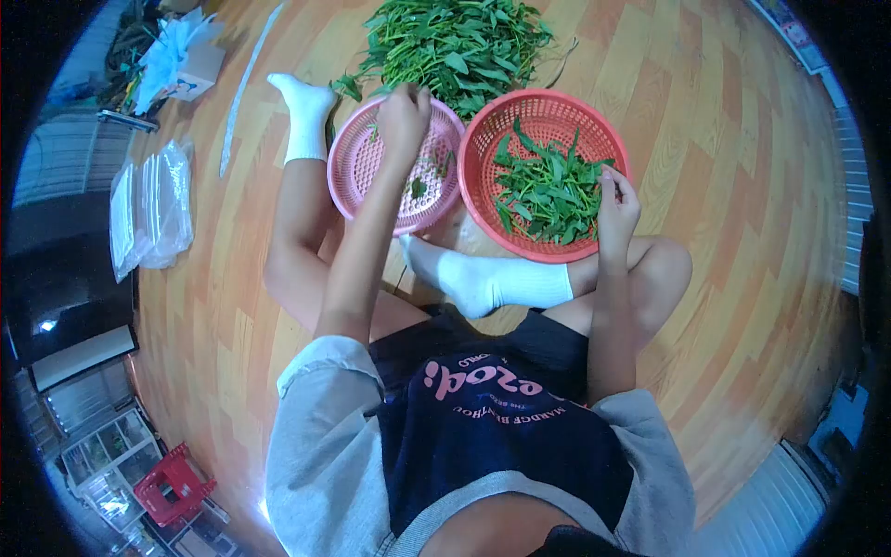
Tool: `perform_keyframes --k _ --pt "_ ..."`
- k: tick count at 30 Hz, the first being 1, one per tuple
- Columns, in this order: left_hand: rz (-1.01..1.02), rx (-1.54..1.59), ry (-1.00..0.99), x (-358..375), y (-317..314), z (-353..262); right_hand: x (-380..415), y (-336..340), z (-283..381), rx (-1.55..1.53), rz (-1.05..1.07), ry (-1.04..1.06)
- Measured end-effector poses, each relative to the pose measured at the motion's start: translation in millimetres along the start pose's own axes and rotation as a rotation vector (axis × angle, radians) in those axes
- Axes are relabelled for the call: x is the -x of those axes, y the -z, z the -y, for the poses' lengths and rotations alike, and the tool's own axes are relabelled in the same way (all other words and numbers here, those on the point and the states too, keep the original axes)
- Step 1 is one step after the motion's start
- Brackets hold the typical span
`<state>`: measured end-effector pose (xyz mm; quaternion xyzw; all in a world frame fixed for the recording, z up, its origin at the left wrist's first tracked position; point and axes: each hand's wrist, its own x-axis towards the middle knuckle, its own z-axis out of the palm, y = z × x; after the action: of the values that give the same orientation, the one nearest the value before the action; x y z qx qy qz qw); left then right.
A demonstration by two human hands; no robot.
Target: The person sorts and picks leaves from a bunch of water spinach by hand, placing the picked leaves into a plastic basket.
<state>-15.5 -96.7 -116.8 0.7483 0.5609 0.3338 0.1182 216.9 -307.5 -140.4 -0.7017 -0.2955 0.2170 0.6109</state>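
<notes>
While the person sat on the wood-patterned floor (742, 278), the left hand (401, 128) hung over the upper part of the round pink plastic basket (339, 186), its fingers curled inward; whether they were closed on anything, the view did not show. A large heap of leafy green stems (455, 51) lay on the floor just beyond that hand, near its fingertips; only a few scraps of green leaf (419, 188) lay in the pink basket, below the hand and wrist.

The right hand (619, 212) was at the right side of the round red plastic basket (483, 212), thumb and forefinger drawn together at the edge of the picked green leaves (548, 190); whether a stem was pinched between them could not be told. Those leaves filled the middle of the red basket — mostly to the left of the right hand — and reached as far as its fingertips.

The two baskets stood side by side, pink on the left and red on the right; the white-socked left foot (304, 97) rested beside the pink one, and the white-socked right foot (464, 278) lay in front of both — nearer the body.
</notes>
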Motion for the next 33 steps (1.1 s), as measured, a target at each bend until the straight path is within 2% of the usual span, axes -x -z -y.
perform_keyframes --k 1,3,4,5,7,8,12,16,17,19,23,25,27,28,33 --pt "-0.009 0.002 -0.010 -15.6 -7.4 7.7 -0.6 -1.4 4.7 0.013 0.016 -0.028" --pt "0.023 -0.150 0.123 -41.1 -22.3 20.9 -3.5 -0.6 7.3 0.019 0.021 -0.043" --pt "0.008 -0.206 0.071 -48.6 -30.1 28.6 -4.2 -0.2 2.7 -0.007 0.017 -0.033" --pt "0.001 -0.202 0.058 -55.4 -37.1 36.4 -4.2 0.3 -1.9 -0.032 0.013 -0.024" --pt "0.112 -0.200 0.134 -67.0 -38.2 33.7 -3.9 1.3 -1.9 -0.041 -0.004 -0.021" --pt "0.094 -0.124 0.198 -69.8 -38.2 33.8 -3.1 1.8 -2.7 -0.027 -0.006 -0.038" --pt "0.113 -0.001 0.175 -83.1 -28.2 40.2 -7.1 1.0 -10.3 -0.012 0.009 -0.054" --pt "0.392 -0.192 0.300 -86.6 -22.9 35.5 -4.8 -10.1 -19.5 -0.035 0.057 -0.045" --pt "0.382 -0.192 0.296 -83.2 -24.6 33.7 -4.5 -13.2 -22.9 -0.042 0.057 -0.037" --pt "0.153 -0.314 0.008 -74.2 -36.0 34.6 -3.8 -15.2 -26.2 0.036 0.010 0.065" --pt "0.246 -0.450 0.058 -75.9 -62.1 47.5 -1.3 -8.2 -29.0 0.033 0.013 0.045" --pt "0.160 -0.482 0.017 -78.1 -60.8 44.7 -2.6 -6.9 -26.0 0.058 0.005 0.059" --pt "0.304 -0.489 -0.111 -79.9 -51.5 45.5 -2.4 -5.2 -23.2 -0.001 0.021 -0.004" --pt "0.359 -0.482 -0.102 -84.2 -46.1 43.8 -2.7 -5.0 -21.7 -0.011 0.031 -0.006" --pt "0.171 -0.425 -0.076 -109.0 -16.8 37.4 -0.8 -14.5 -22.8 -0.069 0.041 -0.014"
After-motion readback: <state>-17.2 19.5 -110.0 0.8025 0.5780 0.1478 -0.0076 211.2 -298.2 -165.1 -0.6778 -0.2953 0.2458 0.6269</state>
